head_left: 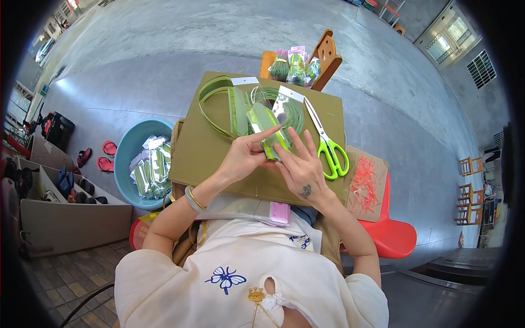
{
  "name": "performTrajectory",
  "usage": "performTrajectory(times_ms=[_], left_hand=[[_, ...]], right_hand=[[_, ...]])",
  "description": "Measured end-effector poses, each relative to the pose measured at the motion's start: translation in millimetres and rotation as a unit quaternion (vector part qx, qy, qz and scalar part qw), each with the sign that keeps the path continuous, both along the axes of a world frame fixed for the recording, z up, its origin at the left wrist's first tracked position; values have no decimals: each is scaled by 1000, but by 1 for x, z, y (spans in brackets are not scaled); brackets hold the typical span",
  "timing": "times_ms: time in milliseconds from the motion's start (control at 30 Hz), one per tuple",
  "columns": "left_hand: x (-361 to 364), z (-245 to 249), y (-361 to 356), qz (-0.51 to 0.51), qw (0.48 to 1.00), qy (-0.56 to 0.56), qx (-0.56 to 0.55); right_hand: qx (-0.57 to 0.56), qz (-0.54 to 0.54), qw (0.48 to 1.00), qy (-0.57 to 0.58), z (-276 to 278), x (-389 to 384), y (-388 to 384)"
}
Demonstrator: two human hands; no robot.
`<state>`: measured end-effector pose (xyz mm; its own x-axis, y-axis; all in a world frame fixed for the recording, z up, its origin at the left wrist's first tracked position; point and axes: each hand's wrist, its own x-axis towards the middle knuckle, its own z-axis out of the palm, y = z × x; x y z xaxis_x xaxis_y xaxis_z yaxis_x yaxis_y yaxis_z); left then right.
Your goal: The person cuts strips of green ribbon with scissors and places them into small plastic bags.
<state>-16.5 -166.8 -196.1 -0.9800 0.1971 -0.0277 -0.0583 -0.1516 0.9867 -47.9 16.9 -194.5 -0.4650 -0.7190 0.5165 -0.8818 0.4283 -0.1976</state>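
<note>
A clear plastic packet (264,122) with green strips inside is between my hands, above an olive-coloured table top. My left hand (245,157) grips its lower left side, thumb and index finger stretched along it. My right hand (304,170) has its fingertips on the packet's lower right part, the other fingers raised. Behind the packet lie a coil of thin green cord (296,119) and a loop of flat green ribbon (203,104). Scissors (330,154) with lime-green handles rest right of my right hand. The packet's bottom edge is partly hidden by my fingers.
A blue tub (127,183) of filled packets stands at the left. Beyond the table, a wooden chair (326,57) bears more bundles. Red-orange scraps lie on a cardboard sheet (356,158) over a red stool (395,236). Flat plastic bags (232,209) are at my lap.
</note>
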Motion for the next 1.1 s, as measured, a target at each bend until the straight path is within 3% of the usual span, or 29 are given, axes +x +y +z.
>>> performTrajectory(times_ms=[267,367,467,567,700,767,867,1100], left_hand=[[1,-18,16,7,999,44,-1],[-1,-23,9,18,989,93,-113],[1,-17,4,3,996,46,-74],[8,0,13,35,997,-19,73],[12,-2,11,-4,1000,-11,-6],[13,-2,13,-9,999,-15,-33],[15,-4,13,-11,997,-69,11],[35,20,-20,-66,962,-95,-247]], right_hand=[[64,-8,998,-25,-8,-20,-22],[98,-30,994,-28,-9,-22,-31],[94,-16,995,-3,-5,-18,-31],[70,-3,997,25,0,-7,-16],[31,0,997,-65,3,10,0],[41,-21,998,-35,-1,16,-1],[50,-36,998,10,-10,23,1],[5,-84,996,-27,-3,28,1]])
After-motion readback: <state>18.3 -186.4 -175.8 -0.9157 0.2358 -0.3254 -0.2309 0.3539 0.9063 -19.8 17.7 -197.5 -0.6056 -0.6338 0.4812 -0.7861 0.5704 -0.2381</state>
